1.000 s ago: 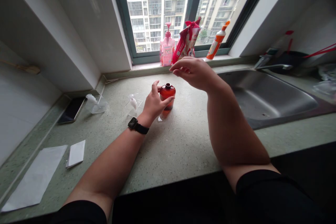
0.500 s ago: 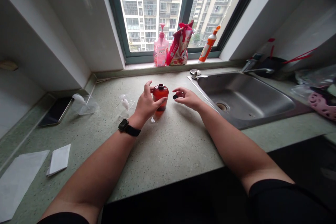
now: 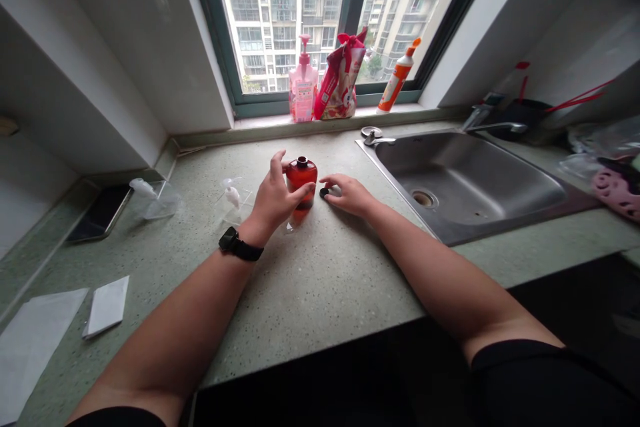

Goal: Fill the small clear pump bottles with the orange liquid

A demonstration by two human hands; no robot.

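Upright on the counter stands a red, see-through bottle [image 3: 301, 180] with an uncovered dark neck. My left hand [image 3: 277, 195] is wrapped round its left side, thumb across the front and fingers behind. Just right of the bottle, my right hand [image 3: 350, 195] pinches a small black bottle cap [image 3: 324, 193] between thumb and fingers, low over the counter. Whether the cap touches the counter I cannot tell. Left of my left hand is a clear container with a white pump top [image 3: 232, 197].
A steel sink [image 3: 450, 230] lies to the right. Pink pump bottle [image 3: 303, 93], red bag [image 3: 340, 83] and orange-white bottle [image 3: 395, 87] line the windowsill. At left are a phone [image 3: 100, 213], another clear pump container [image 3: 157, 201] and white papers [image 3: 107, 307].
My right hand has moved left and slightly down with the cap, closer to the bottle. My left hand keeps its hold on the bottle. The view has shifted slightly.
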